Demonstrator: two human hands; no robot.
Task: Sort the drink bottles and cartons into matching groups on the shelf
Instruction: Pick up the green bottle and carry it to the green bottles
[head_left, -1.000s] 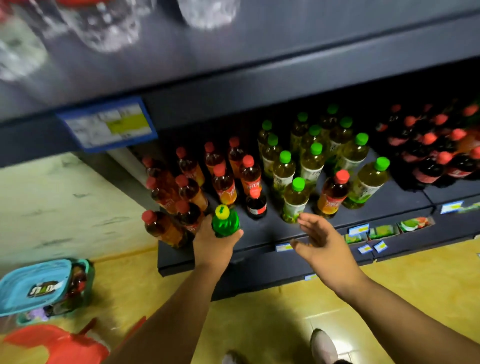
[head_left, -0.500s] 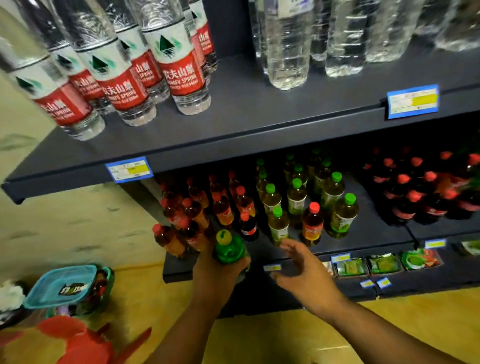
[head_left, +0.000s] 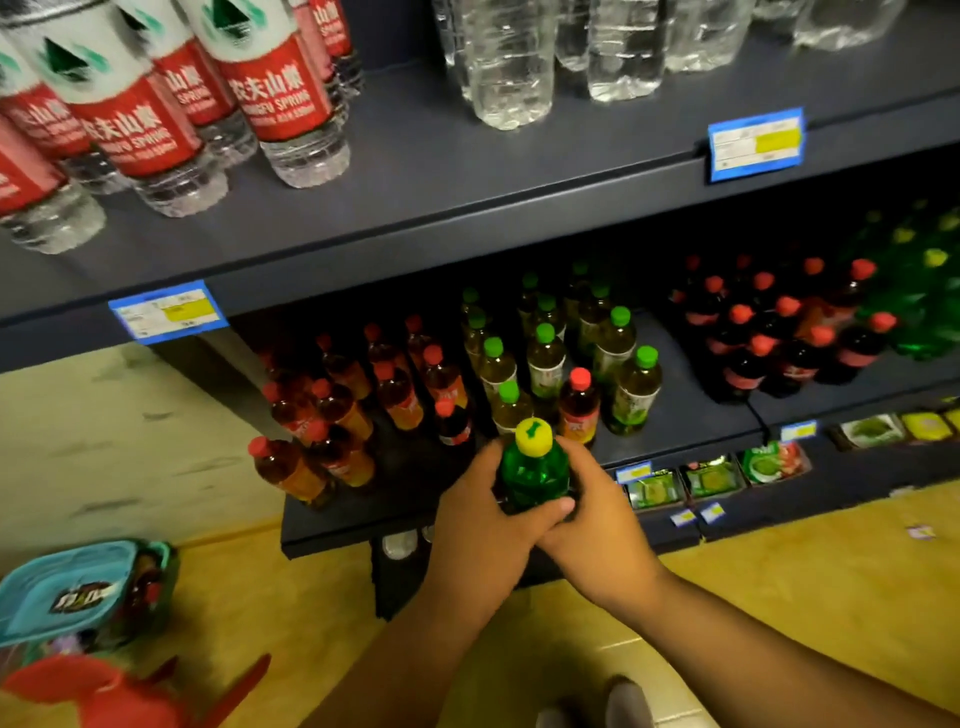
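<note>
A green bottle with a yellow cap (head_left: 532, 470) is held upright in front of the lower shelf (head_left: 332, 530). My left hand (head_left: 480, 525) grips it from the left and my right hand (head_left: 597, 512) wraps it from the right. Behind it stand amber tea bottles with red caps (head_left: 337, 410), pale green-capped bottles (head_left: 545, 358), and one red-capped amber bottle (head_left: 577, 405) among the green-capped ones. One small dark cola bottle (head_left: 453, 423) stands by the amber group. Dark cola bottles (head_left: 769, 338) and green bottles (head_left: 924, 291) fill the right.
The upper shelf (head_left: 467, 208) carries red-labelled water bottles (head_left: 156, 119) and plain clear bottles (head_left: 509, 67). A teal basket (head_left: 67, 592) holding bottles sits on the floor at lower left beside a red object (head_left: 93, 696). Small green packets (head_left: 711, 480) lie below the shelf.
My right hand has come in from the shelf edge and closed on the green bottle beside my left hand. The view has tilted up, showing the water shelf.
</note>
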